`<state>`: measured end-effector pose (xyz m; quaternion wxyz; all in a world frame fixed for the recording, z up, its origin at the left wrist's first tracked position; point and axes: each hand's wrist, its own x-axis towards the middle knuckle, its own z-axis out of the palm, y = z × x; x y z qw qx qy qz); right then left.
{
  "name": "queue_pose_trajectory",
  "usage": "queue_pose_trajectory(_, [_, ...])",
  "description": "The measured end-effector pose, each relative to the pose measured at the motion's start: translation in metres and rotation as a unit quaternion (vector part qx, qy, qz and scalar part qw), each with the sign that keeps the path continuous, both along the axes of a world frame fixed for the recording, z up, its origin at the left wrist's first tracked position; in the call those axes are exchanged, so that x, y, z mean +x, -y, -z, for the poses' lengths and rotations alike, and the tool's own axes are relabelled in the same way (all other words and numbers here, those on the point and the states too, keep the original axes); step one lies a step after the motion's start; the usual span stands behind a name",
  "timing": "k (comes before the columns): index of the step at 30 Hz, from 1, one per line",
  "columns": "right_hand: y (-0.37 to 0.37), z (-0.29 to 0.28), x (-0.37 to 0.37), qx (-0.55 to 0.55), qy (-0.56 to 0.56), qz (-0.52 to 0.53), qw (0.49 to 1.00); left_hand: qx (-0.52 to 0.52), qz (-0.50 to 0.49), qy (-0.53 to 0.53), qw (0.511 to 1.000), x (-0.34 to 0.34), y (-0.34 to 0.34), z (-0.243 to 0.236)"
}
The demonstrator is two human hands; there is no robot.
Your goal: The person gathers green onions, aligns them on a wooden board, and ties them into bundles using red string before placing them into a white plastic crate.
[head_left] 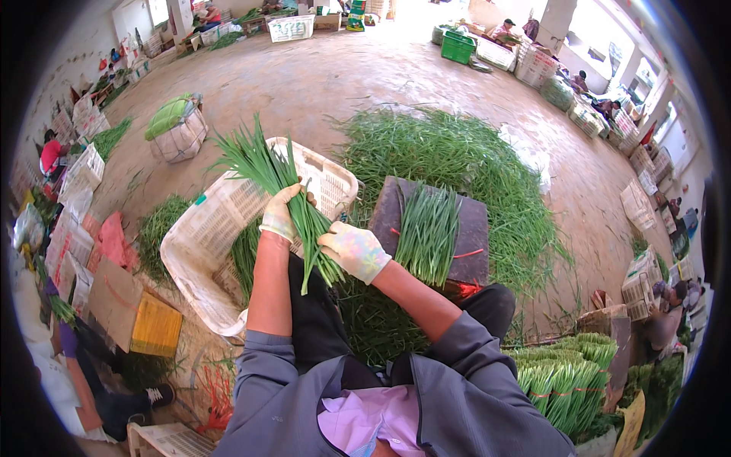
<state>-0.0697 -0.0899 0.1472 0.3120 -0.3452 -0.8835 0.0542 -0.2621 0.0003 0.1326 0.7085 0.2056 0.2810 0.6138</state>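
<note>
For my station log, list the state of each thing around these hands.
Left hand: gloved, closed around the held bunch
Right hand: gloved, at the lower stalks, grip unclear
Held bunch: no tie visible
Bunch on board: lying flat; tied or not, unclear
White crate: open-topped, some greens inside
Floor pile: loose, spread out
Lower-right bundles: upright, red-banded

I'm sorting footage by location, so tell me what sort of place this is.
Most likely a produce-packing shed: a broad heap of loose long-leaved greens lies on the floor, red-banded bundles of greens stand at the lower right, and white plastic crates sit around the room's edges.
</note>
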Motion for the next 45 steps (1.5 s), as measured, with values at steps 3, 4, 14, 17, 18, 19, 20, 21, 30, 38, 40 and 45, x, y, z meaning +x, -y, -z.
queue_pose_trajectory(3, [0.011, 0.006, 0.010, -0.039, 0.019, -0.018, 0.999, -0.010, -0.012, -0.041, 0.999, -0.007, -0.002, 0.002])
queue_pose_trajectory(4, [0.018, 0.011, 0.015, -0.059, 0.026, -0.031, 0.997, -0.011, -0.012, -0.039, 0.999, -0.007, -0.001, 0.002])
queue_pose_trajectory(14, [0.044, 0.035, 0.064, -0.264, 0.036, -0.092, 0.960, -0.038, -0.132, -0.030, 0.990, -0.007, 0.001, -0.007])
queue_pose_trajectory(17, [0.029, -0.004, 0.050, -0.102, -0.120, -0.016, 0.987, -0.045, -0.116, -0.033, 0.992, -0.003, 0.002, -0.011])
queue_pose_trajectory(18, [0.026, -0.012, 0.047, -0.071, -0.145, 0.012, 0.987, -0.055, -0.115, -0.031, 0.991, 0.000, 0.003, -0.014])
queue_pose_trajectory(19, [0.022, -0.017, 0.049, -0.091, -0.192, 0.010, 0.977, -0.053, -0.113, -0.033, 0.992, 0.001, 0.003, -0.013])
queue_pose_trajectory(20, [0.018, -0.023, 0.049, -0.110, -0.235, 0.004, 0.966, -0.062, -0.115, -0.021, 0.991, -0.002, 0.005, -0.010])
queue_pose_trajectory(21, [0.022, -0.027, 0.052, -0.243, -0.300, 0.052, 0.921, -0.071, -0.117, -0.009, 0.991, -0.005, 0.004, -0.009])
queue_pose_trajectory(30, [0.003, -0.002, 0.042, -0.103, -0.152, 0.010, 0.983, -0.117, -0.112, 0.021, 0.987, -0.005, -0.006, -0.003])
queue_pose_trajectory(38, [-0.013, -0.014, 0.032, -0.073, -0.203, 0.030, 0.976, -0.067, -0.045, 0.005, 0.997, -0.005, -0.005, 0.005])
queue_pose_trajectory(40, [-0.011, -0.023, 0.029, -0.106, -0.278, 0.048, 0.954, -0.079, -0.014, -0.019, 0.997, -0.004, -0.005, 0.006])
queue_pose_trajectory(45, [-0.004, -0.048, 0.045, -0.160, -0.421, 0.116, 0.885, -0.103, -0.065, -0.098, 0.988, 0.001, -0.004, 0.002])
